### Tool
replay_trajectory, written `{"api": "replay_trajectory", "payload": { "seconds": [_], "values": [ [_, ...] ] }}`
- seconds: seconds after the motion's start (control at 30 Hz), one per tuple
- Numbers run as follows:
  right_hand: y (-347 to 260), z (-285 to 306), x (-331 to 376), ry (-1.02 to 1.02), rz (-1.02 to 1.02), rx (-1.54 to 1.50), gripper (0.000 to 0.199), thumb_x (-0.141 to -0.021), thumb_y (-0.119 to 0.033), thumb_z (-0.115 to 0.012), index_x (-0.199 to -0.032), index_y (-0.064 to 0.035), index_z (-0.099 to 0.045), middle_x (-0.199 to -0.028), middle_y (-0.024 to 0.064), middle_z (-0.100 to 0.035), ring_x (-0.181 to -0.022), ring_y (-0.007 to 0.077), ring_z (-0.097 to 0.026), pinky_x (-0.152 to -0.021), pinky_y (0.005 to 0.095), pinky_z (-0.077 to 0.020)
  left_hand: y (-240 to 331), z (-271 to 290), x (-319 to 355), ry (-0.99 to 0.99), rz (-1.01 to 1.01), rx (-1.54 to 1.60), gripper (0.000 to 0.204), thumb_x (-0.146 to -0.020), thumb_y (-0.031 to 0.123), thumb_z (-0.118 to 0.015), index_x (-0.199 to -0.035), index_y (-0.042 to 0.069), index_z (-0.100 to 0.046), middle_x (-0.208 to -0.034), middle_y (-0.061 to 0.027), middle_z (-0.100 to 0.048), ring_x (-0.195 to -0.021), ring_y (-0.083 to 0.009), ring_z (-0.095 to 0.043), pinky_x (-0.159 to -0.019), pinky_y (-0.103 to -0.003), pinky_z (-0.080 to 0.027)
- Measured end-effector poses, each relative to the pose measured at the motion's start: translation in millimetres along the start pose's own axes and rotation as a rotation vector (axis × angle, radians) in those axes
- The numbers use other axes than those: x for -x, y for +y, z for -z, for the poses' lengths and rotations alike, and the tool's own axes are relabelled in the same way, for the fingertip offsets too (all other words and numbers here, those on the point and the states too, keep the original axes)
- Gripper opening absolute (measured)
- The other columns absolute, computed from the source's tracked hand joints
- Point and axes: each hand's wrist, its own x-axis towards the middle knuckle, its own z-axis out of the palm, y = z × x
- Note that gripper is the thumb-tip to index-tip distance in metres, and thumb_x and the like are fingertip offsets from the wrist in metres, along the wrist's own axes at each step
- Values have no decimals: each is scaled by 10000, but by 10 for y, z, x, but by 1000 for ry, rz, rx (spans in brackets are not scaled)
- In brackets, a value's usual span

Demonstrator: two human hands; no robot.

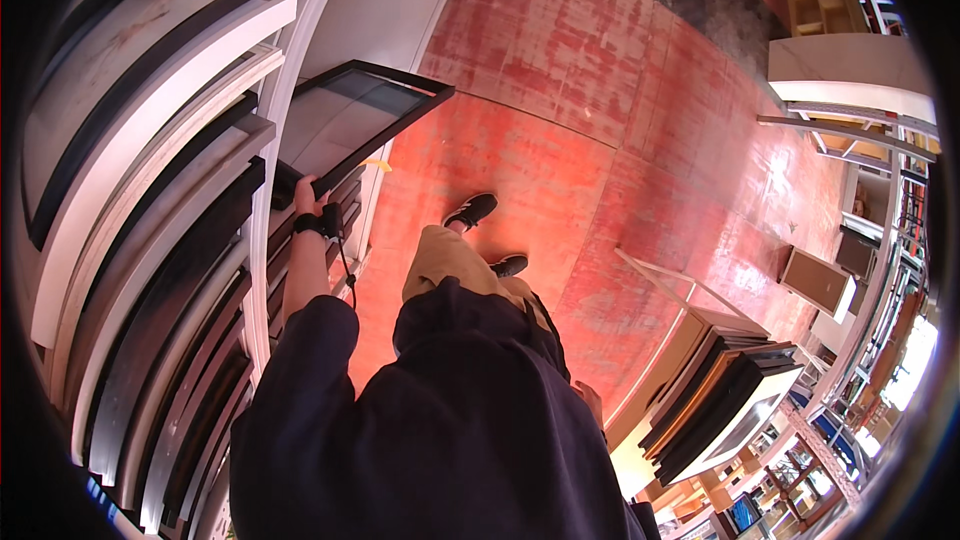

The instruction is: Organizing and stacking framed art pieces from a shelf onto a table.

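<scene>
My left hand reaches out to the left and is closed on the near corner of a black picture frame. The frame tilts out from the white rack, with a greyish, glossy panel inside its dark border. A black strap and a small black device with a cable sit on my left wrist. My right hand hangs low beside my body. Only a small part of it shows past my dark top, and its fingers are mostly hidden.
Several framed panels stand on edge in the rack at left, behind a white post. On the right, more frames lean in a stack. Shelving lines the far right. The floor is worn red.
</scene>
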Motion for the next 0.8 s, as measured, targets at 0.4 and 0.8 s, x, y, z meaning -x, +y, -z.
{"api": "replay_trajectory", "payload": {
  "seconds": [0.4,0.8],
  "values": [
    [-1477,-1604,-1345,-422,0,174,585,-870,-525,-532,-1152,-12,-516,-1043,162,-628,-1005,244,-606,-881,367,-476,9,148,268,140,-54,92,148,-782,166,-564,-696,47,-548,-708,-86,-549,-617,-195,-564,-512,-274,-478],
    [-2326,-5930,-1703,-678,-437,-194,655,-734,-528,-669,-1266,-194,-484,-1296,90,-474,-1160,255,-484,-1016,472,-323,-30,241,742,233,-37,121,65,-768,46,-620,-809,17,-578,-762,-65,-567,-716,-172,-576,-655,-294,-497]
  ]
}}
